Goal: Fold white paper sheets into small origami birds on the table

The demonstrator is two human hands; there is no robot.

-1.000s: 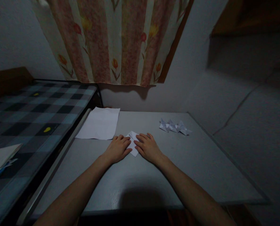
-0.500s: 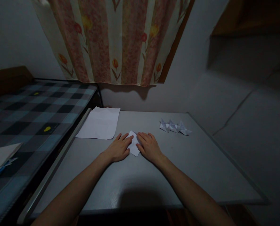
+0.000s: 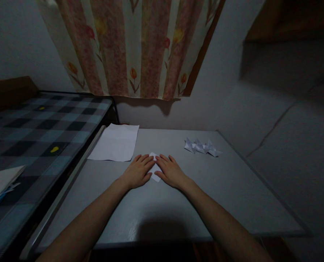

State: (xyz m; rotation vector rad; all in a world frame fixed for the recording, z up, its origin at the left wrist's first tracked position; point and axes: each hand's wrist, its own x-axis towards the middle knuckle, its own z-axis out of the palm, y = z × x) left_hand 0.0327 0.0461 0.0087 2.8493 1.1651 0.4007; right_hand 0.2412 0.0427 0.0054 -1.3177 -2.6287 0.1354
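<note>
A small folded piece of white paper [image 3: 155, 173] lies flat on the table, partly hidden under my fingers. My left hand [image 3: 138, 171] rests on its left side, fingers stretched out and slightly apart. From the right, my right hand [image 3: 171, 170] lies flat over the paper's other side, its fingers spread too. The fingertips of both hands come close together over the paper's upper part. Several folded white paper figures [image 3: 201, 146] with pointed tips stand in a row to the right, beyond my right hand.
White paper sheets [image 3: 115, 142] lie at the table's back left. The grey-white table [image 3: 222, 203] meets the wall behind, under a flowered curtain [image 3: 133, 47]. A checked bed [image 3: 69, 123] runs along the left, with a pale folded item [image 3: 5, 180] on it.
My right hand has shifted slightly left over the folded paper, covering more of it, and its fingertips are now close to my left hand's. My left hand has barely moved.
</note>
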